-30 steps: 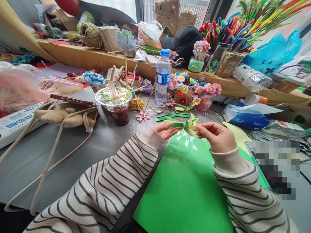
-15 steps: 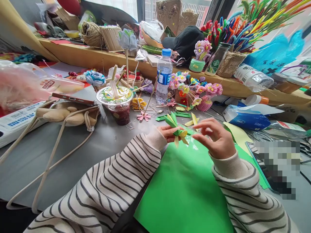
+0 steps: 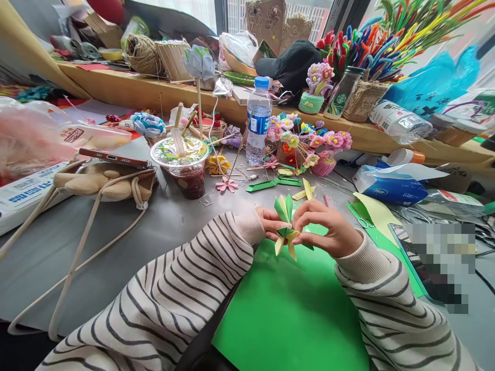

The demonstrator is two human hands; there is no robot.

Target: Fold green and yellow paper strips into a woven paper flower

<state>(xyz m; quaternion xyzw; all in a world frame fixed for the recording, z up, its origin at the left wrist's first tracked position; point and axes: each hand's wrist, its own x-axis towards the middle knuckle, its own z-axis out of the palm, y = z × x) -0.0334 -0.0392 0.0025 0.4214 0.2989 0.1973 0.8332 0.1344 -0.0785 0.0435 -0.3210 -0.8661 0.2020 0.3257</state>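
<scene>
Between my hands is a folded paper flower [image 3: 285, 232] with green and yellow petals, held above a large green sheet [image 3: 294, 304]. My left hand [image 3: 270, 222] grips it from the left side, fingers closed. The thumb and fingers of my right hand [image 3: 328, 226] pinch its lower right part, by a yellow petal. Just beyond lie folded green paper strips [image 3: 274, 183] and crossed yellow strips [image 3: 304, 190]. Green-handled scissors [image 3: 363, 220] rest right of my right hand.
A lidded drink cup [image 3: 189, 180] and a water bottle [image 3: 258, 121] stand beyond my hands. On the left is a beige bag [image 3: 104, 183] with a phone [image 3: 114, 157] on top. A blue tissue pack [image 3: 390, 185] and a tablet-like device [image 3: 410, 247] are at right.
My right hand has moved left and now pinches the paper flower, where before its fingers were apart from it. The flower has come slightly lower and is turned more upright.
</scene>
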